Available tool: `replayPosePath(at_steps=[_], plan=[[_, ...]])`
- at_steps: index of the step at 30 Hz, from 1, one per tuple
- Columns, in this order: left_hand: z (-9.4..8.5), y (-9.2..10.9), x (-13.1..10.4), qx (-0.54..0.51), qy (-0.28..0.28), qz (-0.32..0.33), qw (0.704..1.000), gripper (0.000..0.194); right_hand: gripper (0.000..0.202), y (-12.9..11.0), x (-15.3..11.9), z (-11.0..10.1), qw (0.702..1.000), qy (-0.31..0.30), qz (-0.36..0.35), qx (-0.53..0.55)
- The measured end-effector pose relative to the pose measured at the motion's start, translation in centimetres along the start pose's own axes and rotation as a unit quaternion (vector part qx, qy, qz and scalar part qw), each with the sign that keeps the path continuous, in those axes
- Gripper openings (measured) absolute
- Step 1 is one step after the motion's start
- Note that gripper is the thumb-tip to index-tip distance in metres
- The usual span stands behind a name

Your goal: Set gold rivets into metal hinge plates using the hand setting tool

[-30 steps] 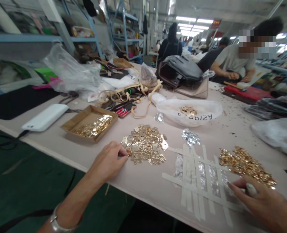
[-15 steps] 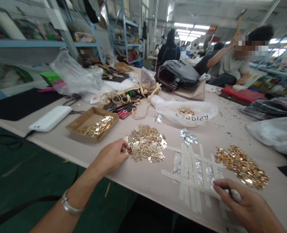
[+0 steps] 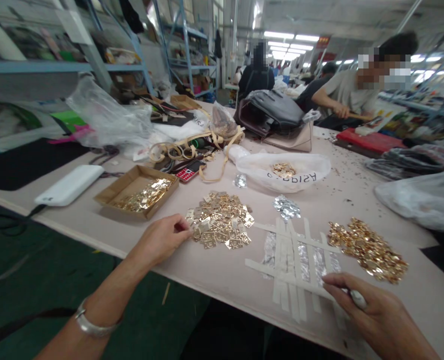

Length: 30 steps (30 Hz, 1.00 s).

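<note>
My left hand (image 3: 165, 237) rests at the left edge of a pile of flat gold metal plates (image 3: 222, 220), its fingertips closed together; what they hold, if anything, is too small to make out. My right hand (image 3: 364, 305) is curled round a whitish, rounded tool (image 3: 358, 299) at the near right. Its thumb and forefinger meet over the right part of strips of pale tape (image 3: 282, 260), which cross shiny clear film on the table. Shiny gold pieces (image 3: 372, 252) are heaped beyond my right hand. Small silver pieces (image 3: 286, 207) lie behind the tape.
A cardboard box (image 3: 141, 192) with gold pieces and a white power bank (image 3: 70, 185) are at the left. Farther back are a white plastic bag (image 3: 300, 175), straps and a dark handbag (image 3: 270, 112). A person (image 3: 357, 92) at the back right holds a hammer over a red item (image 3: 372, 140).
The view has shifted slightly, moving the table items left. My left fingers have drawn back slightly from the plates. The other person's raised hammer has come down.
</note>
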State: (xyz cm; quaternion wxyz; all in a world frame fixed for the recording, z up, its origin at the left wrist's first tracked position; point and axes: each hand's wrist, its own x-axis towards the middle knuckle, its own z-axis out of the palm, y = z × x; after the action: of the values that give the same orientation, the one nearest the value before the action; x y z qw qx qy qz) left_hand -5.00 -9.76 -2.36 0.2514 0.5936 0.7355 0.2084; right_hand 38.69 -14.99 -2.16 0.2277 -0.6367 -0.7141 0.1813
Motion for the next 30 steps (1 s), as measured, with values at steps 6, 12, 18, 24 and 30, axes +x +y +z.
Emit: replayPosePath(at_steps=[6,12,18,24,30], plan=[[1.8,3.2,-1.7,-0.158,-0.035,-0.002,0.987,0.038,0.024,-3.1,-0.5,-0.2,0.999,-0.009,0.025,0.041],[7.7,8.4,-4.9,-0.336,-0.171,-0.034,0.926,0.045,0.014,-7.9,-0.2,1.0,0.984,-0.084,0.019,0.154],[9.6,10.8,-6.5,-0.353,-0.243,0.005,0.903,0.043,0.008,-8.7,-0.2,2.4,0.974,-0.102,-0.013,0.203],[9.6,11.5,-7.0,-0.367,-0.269,0.005,0.891,0.042,0.009,-8.5,-0.2,2.8,0.975,-0.102,-0.021,0.196],[9.5,11.5,-7.2,-0.375,-0.261,0.017,0.889,0.038,0.013,-8.7,-0.1,2.9,0.977,-0.113,-0.033,0.176]])
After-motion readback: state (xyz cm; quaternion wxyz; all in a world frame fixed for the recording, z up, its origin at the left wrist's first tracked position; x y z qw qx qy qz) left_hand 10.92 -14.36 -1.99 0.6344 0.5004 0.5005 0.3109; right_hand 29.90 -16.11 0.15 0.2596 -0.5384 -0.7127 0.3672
